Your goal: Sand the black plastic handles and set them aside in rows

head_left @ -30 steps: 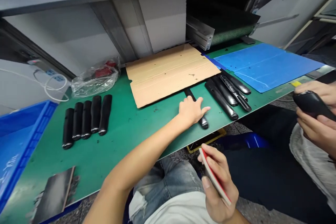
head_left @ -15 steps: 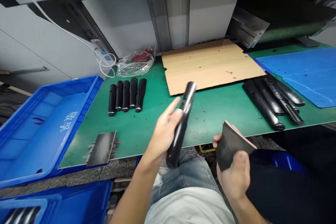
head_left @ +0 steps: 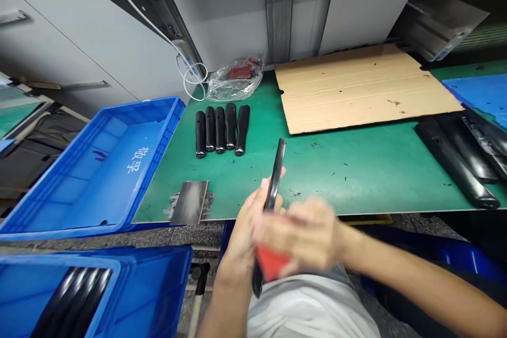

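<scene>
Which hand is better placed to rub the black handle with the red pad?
Probably the right hand: it holds the red pad against the black handle, while the left hand grips that handle.

Blurred by motion: right hand (head_left: 309, 235), fingers indistinct. Mostly covered beneath it: flat red pad (head_left: 271, 265). Hidden behind both hands: lower end of long glossy black plastic handle (head_left: 277, 169) gripped by left hand (head_left: 241, 235). Cut by right edge: long black plastic parts (head_left: 459, 166).
</scene>
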`<state>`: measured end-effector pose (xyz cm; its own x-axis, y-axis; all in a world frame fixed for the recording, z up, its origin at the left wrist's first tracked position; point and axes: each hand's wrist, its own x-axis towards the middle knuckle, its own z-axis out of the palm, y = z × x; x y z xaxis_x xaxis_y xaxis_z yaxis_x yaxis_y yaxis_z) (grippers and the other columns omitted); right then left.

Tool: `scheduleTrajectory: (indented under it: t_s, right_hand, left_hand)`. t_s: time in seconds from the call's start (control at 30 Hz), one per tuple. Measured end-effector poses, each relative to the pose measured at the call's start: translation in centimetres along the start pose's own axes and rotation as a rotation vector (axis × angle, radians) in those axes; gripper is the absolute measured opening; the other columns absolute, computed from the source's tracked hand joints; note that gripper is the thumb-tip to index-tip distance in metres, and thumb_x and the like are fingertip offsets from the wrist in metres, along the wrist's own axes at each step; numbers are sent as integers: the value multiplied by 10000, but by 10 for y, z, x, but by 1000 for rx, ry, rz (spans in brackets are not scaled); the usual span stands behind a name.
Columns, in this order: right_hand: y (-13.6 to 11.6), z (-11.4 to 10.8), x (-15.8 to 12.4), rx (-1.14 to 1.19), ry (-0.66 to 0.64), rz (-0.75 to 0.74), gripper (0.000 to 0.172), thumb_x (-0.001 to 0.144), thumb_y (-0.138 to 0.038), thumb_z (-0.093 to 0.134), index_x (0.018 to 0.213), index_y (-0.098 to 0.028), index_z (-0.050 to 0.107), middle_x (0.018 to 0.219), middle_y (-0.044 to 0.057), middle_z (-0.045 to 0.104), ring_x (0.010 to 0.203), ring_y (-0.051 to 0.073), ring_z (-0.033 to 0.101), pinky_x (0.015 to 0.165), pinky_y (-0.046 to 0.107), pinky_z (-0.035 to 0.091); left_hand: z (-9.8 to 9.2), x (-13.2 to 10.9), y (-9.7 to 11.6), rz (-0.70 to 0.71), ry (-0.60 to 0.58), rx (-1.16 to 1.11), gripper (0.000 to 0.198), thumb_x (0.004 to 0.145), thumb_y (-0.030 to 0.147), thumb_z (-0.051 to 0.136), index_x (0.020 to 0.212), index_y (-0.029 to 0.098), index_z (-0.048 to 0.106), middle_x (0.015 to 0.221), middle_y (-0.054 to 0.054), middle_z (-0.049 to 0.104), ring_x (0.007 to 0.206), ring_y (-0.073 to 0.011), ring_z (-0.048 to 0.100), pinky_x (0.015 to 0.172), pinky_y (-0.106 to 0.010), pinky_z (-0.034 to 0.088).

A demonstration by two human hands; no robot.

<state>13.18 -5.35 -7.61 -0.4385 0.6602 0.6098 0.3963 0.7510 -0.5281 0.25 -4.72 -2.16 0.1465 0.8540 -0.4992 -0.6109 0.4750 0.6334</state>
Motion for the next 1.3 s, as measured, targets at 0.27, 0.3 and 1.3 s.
scheduleTrajectory:
  t_s: [0.27,0.3,1.3]
  right_hand:
    - [88,-63,68,-7,-3,26,440,1112,-537,396,1358,-335,700,1411,9,695,1198,270,638,1039,526,438]
    - [93,-71,72,1,0,79,415,1120,-484,408,1363,-313,696,1410,26,696,1189,278,639,1030,534,445]
    - [37,-72,48,20,10,-76,575,1115,-541,359,1580,-218,456,1611,171,424,1388,341,502,1114,539,442]
  left_hand:
    - [-36,-11,-14,-34,-383,51,470,913,602,726,1134,188,754,498,103,293,367,-36,181,344,-144,236]
    - [-42,-13,-15,-14,-470,62,491,921,608,710,1153,177,755,490,106,275,361,-37,189,354,-146,269]
    - [-48,-14,-16,205,24,432,516,1025,610,539,1317,220,709,956,-55,641,820,-155,527,741,-239,450]
